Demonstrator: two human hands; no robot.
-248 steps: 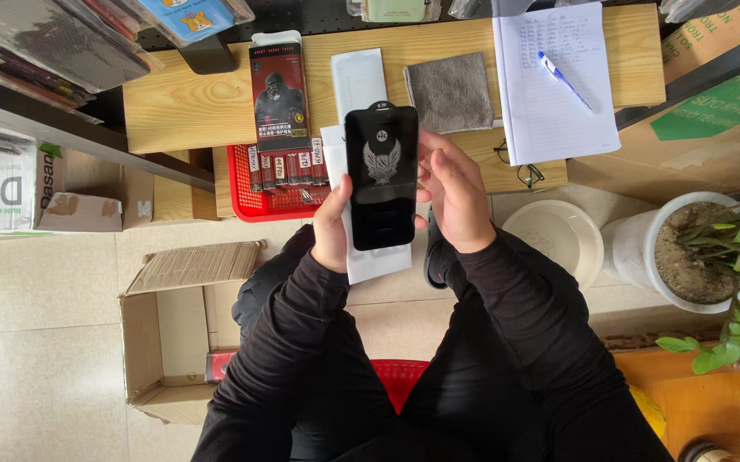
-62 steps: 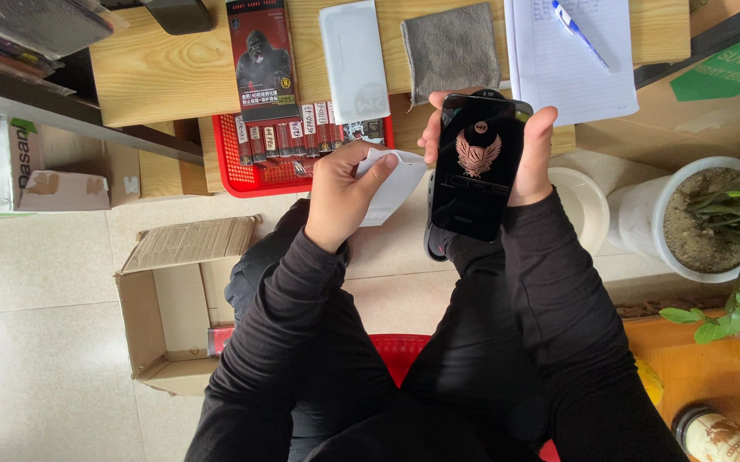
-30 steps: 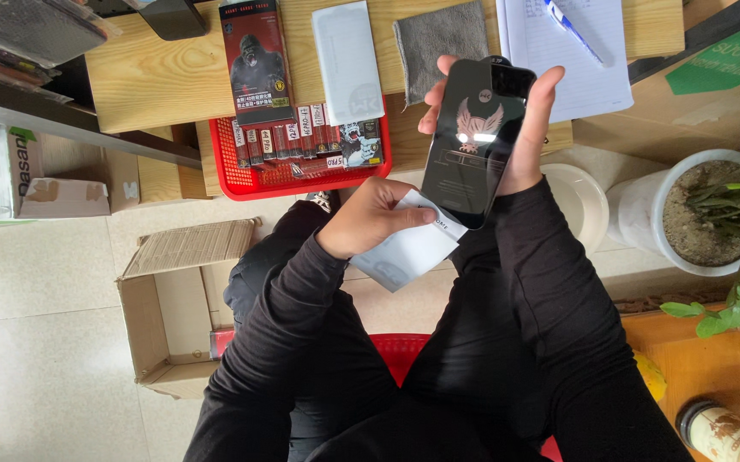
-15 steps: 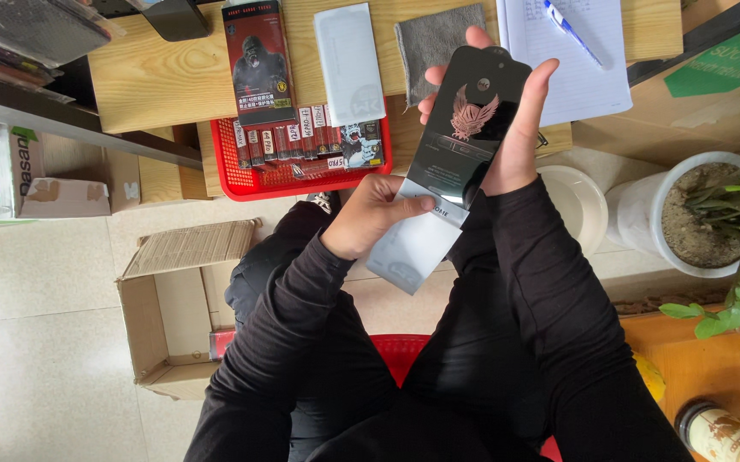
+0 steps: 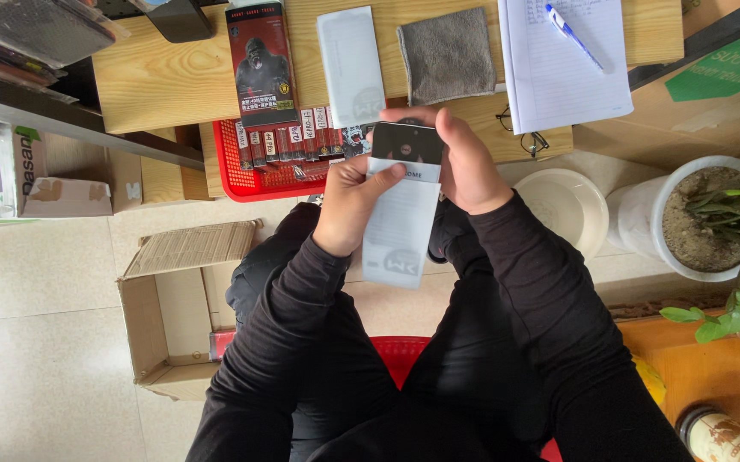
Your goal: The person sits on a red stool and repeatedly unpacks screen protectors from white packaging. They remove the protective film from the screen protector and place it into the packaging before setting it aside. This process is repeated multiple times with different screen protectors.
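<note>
My left hand point(image 5: 353, 201) held the pale sleeve point(image 5: 400, 227) while my right hand point(image 5: 471, 167) gripped the dark card point(image 5: 407, 142), now mostly slid inside, nearly packed

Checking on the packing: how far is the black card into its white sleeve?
Partly in. The black card shows only its top above the white sleeve. The left hand holds the sleeve and the right hand the card. Pushing it fully in is left. Another sleeve lies on the table.

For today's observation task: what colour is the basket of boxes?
Red basket; the head view shows it.
</note>
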